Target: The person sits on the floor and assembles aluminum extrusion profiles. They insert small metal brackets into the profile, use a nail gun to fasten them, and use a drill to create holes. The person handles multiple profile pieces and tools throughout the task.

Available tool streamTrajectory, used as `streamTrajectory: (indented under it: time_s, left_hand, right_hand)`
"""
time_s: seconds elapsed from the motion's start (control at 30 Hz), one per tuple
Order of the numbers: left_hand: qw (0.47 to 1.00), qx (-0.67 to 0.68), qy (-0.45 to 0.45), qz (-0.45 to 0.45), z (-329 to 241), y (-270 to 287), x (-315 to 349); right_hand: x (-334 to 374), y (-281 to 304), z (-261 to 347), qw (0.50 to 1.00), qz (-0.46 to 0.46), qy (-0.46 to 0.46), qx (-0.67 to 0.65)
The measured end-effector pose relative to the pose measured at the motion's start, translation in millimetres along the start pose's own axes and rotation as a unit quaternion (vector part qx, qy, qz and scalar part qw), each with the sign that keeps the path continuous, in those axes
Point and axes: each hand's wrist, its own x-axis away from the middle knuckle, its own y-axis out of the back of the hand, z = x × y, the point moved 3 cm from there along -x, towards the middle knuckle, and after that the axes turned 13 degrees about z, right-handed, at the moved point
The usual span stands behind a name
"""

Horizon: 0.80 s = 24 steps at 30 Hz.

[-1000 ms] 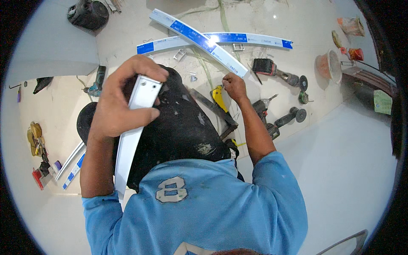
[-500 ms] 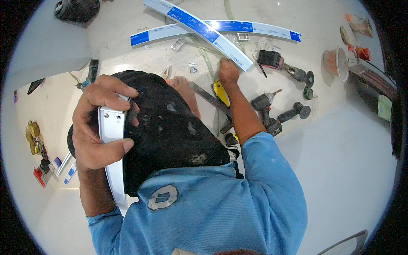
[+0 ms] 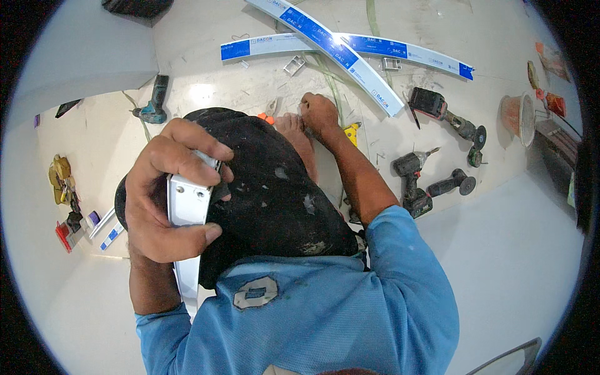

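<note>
My left hand (image 3: 152, 200) is closed around a white metal profile (image 3: 187, 212), which stands on end beside my bent leg in black trousers (image 3: 269, 206). Two round fastener heads or holes show near its upper end. Low over the floor by my bare foot (image 3: 294, 128), my right hand (image 3: 319, 115) has its fingers curled in. Whatever may be in them is hidden. Orange-handled pliers (image 3: 267, 115) lie just left of that foot. My right forearm partly covers a yellow-handled tool (image 3: 353, 132).
Two blue-and-white film-covered profiles (image 3: 375, 84) cross on the floor ahead. Short cut metal pieces (image 3: 294, 65) lie near them. On the right are a cordless grinder (image 3: 459, 125), a drill driver (image 3: 410, 178) and a bucket (image 3: 519, 119). A teal drill (image 3: 155, 103) lies left.
My right hand has moved left, from beside the crossed profile's end to beside my foot. The view has shifted, showing more of the teal drill. My left hand keeps its grip.
</note>
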Motion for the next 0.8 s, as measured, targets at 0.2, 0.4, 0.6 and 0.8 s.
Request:
streamTrajectory:
  time_s: [0.2,0.4,0.6,0.8]
  left_hand:
    - [1.0,-0.005,0.013,-0.005,0,3,3]
    - [1.0,0.014,-0.013,-0.013,-1,-2,-6]
    - [1.0,0.014,-0.015,-0.007,-1,-3,-8]
    - [1.0,-0.013,-0.003,-0.013,-1,-5,-6]
  right_hand:
    - [12,62,-69,0.969,-0.18,-0.167,0.008]
    - [9,126,-94,0.981,-0.162,-0.084,0.061]
    - [5,155,-130,0.989,-0.139,-0.047,0.031]
    - [102,125,-189,0.982,-0.104,-0.157,-0.033]
